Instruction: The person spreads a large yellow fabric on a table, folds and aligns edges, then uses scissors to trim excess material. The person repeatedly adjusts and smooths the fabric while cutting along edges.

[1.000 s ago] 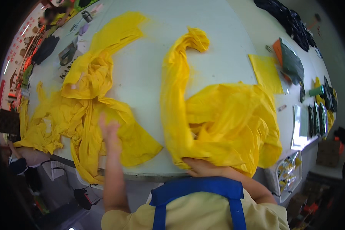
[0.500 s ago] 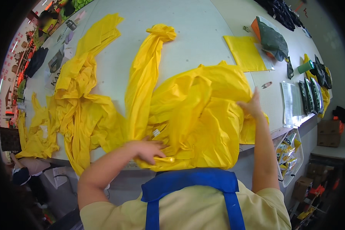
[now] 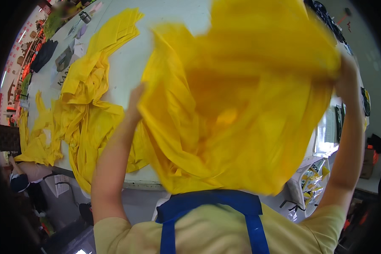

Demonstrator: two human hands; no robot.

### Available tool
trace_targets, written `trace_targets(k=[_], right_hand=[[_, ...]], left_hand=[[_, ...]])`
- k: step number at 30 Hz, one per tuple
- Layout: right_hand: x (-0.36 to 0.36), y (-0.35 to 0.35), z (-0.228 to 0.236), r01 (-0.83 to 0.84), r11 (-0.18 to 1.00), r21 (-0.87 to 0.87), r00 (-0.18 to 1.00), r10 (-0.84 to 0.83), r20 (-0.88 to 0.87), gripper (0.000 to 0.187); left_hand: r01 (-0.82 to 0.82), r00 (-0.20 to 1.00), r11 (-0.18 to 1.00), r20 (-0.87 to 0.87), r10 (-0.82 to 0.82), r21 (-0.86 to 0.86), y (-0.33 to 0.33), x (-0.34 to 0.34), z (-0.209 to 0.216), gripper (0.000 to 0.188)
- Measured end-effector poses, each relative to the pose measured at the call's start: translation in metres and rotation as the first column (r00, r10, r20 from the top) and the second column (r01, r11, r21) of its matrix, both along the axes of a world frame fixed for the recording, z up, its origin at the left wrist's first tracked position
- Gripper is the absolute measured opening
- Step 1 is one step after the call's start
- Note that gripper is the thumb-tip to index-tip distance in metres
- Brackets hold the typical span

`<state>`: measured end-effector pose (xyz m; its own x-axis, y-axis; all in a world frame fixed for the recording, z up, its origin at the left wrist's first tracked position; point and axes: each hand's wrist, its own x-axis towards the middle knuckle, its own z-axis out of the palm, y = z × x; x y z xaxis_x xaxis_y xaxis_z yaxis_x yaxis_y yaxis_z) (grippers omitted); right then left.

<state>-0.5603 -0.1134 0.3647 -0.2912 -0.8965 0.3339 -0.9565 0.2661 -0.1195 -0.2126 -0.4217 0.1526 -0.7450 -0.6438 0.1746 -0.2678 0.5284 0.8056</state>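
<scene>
While I hold the big bright-yellow sheet of thin fabric up in front of my chest, it hangs clear of the pale worktop and blocks most of my view of it. My left hand pinches the cloth's left edge, fingers clenched into the fold, and my right hand grips the upper right corner, fingers closed round a bunch of it. The cloth is blurred, so I cannot tell exactly how much each hand has gathered.

I judge it light and very soft: it billows, creases and sags between my hands with no stiffness at all. It looks a little slick, so a pinch on a single layer might slide; an edge or corner, bunched, seems the safest place to hold. Nothing about it is fragile.

To my left a heap of the same crumpled yellow fabric lies on the worktop, spilling over its near edge, with a flatter yellow piece beyond it. A dark cloth lies at the far left. At the right, below the worktop's edge, a clear plastic bag holds what look like small yellow-and-white packets; I cannot make them out further.
</scene>
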Motion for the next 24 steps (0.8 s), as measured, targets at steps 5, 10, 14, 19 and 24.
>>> trace_targets(k=[5, 10, 14, 19, 24], right_hand=[[-0.061, -0.145, 0.002, 0.256, 0.884, -0.392, 0.868, -0.389, -0.310, 0.076], [-0.036, -0.132, -0.189, 0.141, 0.887, 0.439, 0.781, -0.372, 0.502, 0.102], [0.057, -0.085, -0.274, 0.030, 0.861, 0.507, 0.590, -0.425, 0.686, 0.066], [0.036, -0.050, -0.312, 0.012, 0.985, 0.171, -0.070, -0.169, 0.983, 0.053], [0.109, -0.047, -0.233, 0.307, 0.949, 0.073, 0.891, -0.314, 0.328, 0.034]], left_hand=[[-0.228, 0.970, 0.954, -0.134, 0.204, -0.195, -0.072, -0.059, 0.030, 0.046], [0.311, 0.950, 0.946, -0.042, -0.309, 0.088, 0.027, -0.089, -0.018, 0.059], [0.529, 0.849, 0.493, -0.426, -0.314, 0.691, 0.107, -0.110, -0.015, 0.070], [0.602, 0.723, 0.776, -0.282, -0.630, -0.188, 0.169, -0.149, 0.020, 0.063], [0.397, 0.695, 0.698, -0.302, -0.653, -0.596, 0.193, -0.078, 0.009, 0.048]])
